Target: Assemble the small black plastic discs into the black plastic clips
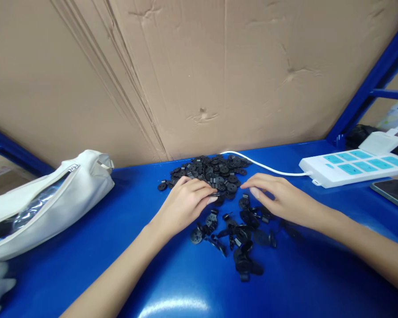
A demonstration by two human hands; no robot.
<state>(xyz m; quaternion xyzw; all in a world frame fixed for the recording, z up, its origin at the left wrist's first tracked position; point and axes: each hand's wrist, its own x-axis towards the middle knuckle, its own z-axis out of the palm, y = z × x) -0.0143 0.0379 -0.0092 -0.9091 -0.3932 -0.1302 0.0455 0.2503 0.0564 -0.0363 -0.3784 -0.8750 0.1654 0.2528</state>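
Black loose pieces [243, 263] lie jumbled on your side of the fingers; a dragged wrist could scatter them over the glossy blue tabletop [135, 265]. Your left hand [189, 198] pinches one thin black piece [218, 194] between thumb and fingers; held by its edge, it may slip and get lost among lookalikes. Your right hand [275, 194] has thumb and index parted, nothing seen between. Just beyond the fingertips, the black heap [202, 168] could slide if nudged. Past the right fingers, the white cord [265, 167] might snag a wide reach.
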